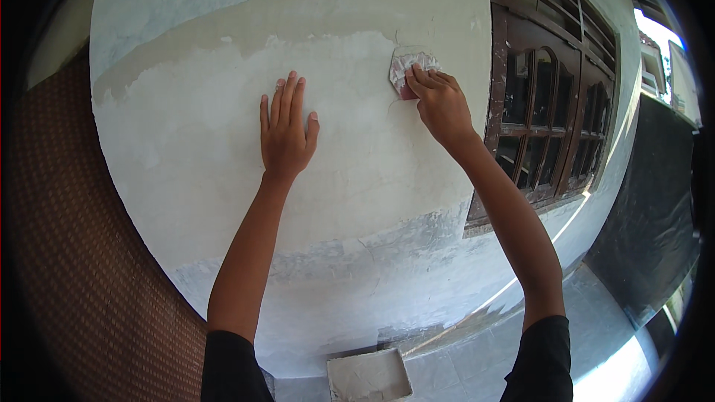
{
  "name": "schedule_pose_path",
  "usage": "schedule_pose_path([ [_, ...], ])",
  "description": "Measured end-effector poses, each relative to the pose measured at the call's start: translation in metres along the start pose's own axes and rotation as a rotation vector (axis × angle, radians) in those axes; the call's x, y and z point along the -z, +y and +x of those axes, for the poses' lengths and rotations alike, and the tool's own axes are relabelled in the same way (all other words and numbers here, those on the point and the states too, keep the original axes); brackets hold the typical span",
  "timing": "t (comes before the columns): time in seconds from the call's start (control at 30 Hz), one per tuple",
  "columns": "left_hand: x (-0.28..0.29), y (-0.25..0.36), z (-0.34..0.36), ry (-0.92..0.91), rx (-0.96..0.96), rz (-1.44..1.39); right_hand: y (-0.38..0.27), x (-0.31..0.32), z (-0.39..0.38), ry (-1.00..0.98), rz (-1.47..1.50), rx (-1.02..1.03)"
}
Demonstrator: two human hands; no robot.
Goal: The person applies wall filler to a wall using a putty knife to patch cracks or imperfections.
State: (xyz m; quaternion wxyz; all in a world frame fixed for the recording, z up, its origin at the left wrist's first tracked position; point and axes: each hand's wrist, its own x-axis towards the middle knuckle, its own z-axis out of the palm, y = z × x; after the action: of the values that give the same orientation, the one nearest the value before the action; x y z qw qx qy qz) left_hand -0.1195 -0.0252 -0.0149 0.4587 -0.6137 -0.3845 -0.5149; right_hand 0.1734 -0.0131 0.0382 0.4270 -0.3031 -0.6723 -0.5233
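Note:
A pale plastered wall point(350, 178) fills the middle of the head view, with patchy white and beige coats. My left hand point(287, 126) lies open against it at centre-left, fingers pointing up and slightly apart. Higher and to the right, my right hand point(439, 104) grips a small reddish scraper point(408, 92) smeared with whitish paste, held against the wall near a thin crack. My fingers cover part of the scraper.
A dark wooden window point(551, 108) is at right. A tray point(369, 376) with greyish paste sits on the floor at the bottom, near a long pole. A brown woven screen point(67, 201) stands at left, a black sheet point(640, 201) at far right.

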Motion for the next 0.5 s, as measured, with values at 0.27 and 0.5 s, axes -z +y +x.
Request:
schedule_pose_path([
  [0.27,0.000,0.002,0.006,0.004,0.015,-0.062,-0.019,0.016,-0.056,0.027,-0.017,0.112],
  [0.5,-0.009,0.007,0.010,0.019,0.008,0.023,-0.022,0.017,-0.037,0.185,0.123,0.095],
])
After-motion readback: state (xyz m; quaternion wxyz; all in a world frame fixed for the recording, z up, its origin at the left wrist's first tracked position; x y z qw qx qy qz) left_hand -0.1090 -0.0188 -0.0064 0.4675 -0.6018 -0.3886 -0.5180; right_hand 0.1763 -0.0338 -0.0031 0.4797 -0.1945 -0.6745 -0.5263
